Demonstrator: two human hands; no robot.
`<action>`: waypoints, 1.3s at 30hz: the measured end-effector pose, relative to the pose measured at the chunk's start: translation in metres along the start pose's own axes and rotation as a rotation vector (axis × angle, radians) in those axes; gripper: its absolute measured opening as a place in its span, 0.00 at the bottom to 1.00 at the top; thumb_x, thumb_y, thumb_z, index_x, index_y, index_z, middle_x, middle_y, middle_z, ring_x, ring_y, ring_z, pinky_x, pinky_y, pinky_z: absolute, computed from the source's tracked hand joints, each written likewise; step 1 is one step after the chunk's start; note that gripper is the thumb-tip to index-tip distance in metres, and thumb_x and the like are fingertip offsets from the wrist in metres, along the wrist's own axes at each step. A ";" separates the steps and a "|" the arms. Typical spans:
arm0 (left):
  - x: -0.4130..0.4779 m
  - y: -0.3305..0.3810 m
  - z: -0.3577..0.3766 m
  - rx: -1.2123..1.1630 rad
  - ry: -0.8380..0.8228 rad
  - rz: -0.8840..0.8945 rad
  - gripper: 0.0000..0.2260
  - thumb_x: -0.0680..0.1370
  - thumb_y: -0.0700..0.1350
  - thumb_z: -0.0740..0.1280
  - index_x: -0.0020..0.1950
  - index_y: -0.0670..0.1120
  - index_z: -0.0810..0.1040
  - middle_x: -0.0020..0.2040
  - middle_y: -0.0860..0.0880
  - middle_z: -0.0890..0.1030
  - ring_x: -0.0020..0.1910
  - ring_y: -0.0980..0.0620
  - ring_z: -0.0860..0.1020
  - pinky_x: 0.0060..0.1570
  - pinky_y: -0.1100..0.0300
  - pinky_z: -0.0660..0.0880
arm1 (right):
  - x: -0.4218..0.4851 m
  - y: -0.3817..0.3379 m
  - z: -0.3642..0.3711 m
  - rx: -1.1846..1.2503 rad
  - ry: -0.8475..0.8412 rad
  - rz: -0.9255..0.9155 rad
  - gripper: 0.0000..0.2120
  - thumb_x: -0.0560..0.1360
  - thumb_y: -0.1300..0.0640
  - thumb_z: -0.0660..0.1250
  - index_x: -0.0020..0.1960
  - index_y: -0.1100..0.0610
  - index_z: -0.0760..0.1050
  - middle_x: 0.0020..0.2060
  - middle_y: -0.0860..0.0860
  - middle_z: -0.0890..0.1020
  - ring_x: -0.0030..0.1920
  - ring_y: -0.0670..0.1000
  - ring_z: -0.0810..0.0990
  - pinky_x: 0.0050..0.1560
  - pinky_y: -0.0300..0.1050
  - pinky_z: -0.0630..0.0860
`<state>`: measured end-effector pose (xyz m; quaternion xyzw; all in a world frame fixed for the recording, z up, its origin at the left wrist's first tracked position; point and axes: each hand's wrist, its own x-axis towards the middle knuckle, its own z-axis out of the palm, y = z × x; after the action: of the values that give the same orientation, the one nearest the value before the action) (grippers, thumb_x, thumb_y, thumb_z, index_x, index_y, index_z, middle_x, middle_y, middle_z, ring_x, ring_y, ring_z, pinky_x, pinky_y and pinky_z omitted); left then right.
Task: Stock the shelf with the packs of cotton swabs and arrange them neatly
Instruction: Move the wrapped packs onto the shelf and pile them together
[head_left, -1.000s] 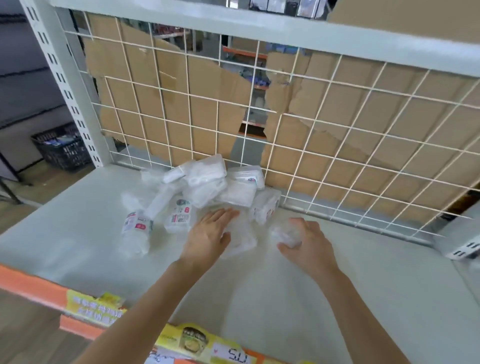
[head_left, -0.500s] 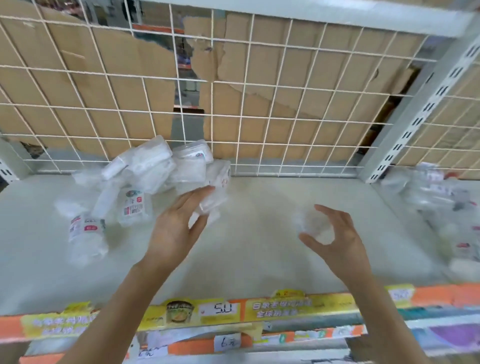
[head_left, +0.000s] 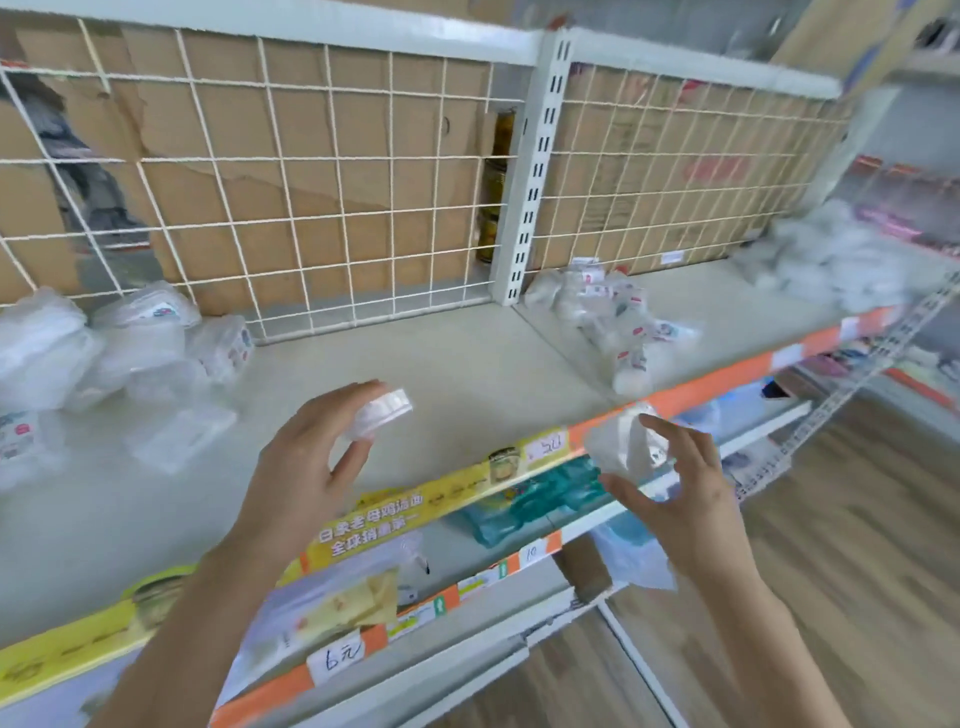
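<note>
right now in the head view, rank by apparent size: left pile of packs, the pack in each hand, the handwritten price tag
1. pile of packs
2. crumpled pack in the right hand
3. round pack in the left hand and handwritten price tag: look alike, not ranked

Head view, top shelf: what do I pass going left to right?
Left pile of swab packs → round pack held in the left hand → white upright post → middle pile of packs → blurred far pile.
</note>
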<state>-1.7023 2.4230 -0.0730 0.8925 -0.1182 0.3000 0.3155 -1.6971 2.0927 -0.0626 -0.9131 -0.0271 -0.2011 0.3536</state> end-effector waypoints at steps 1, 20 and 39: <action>-0.004 0.009 0.004 -0.009 -0.013 0.001 0.20 0.75 0.44 0.62 0.65 0.59 0.70 0.58 0.72 0.70 0.57 0.58 0.73 0.53 0.75 0.64 | -0.010 0.007 -0.014 -0.020 0.015 0.016 0.31 0.64 0.54 0.78 0.64 0.51 0.72 0.59 0.50 0.72 0.50 0.52 0.74 0.37 0.39 0.64; 0.000 0.154 0.138 -0.273 -0.287 0.252 0.17 0.76 0.53 0.58 0.65 0.55 0.71 0.60 0.69 0.72 0.57 0.59 0.73 0.56 0.76 0.64 | -0.114 0.121 -0.169 -0.175 0.243 0.305 0.29 0.65 0.51 0.77 0.64 0.48 0.72 0.54 0.45 0.70 0.43 0.42 0.68 0.42 0.43 0.66; 0.166 0.248 0.347 -0.389 -0.424 0.443 0.20 0.75 0.46 0.62 0.66 0.58 0.67 0.57 0.76 0.69 0.55 0.67 0.70 0.53 0.75 0.66 | 0.024 0.272 -0.236 -0.255 0.390 0.413 0.30 0.65 0.52 0.78 0.64 0.50 0.73 0.55 0.46 0.70 0.47 0.43 0.70 0.43 0.38 0.67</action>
<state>-1.5098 2.0082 -0.0650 0.8108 -0.4264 0.1414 0.3751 -1.7051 1.7324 -0.0683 -0.8806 0.2529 -0.2979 0.2680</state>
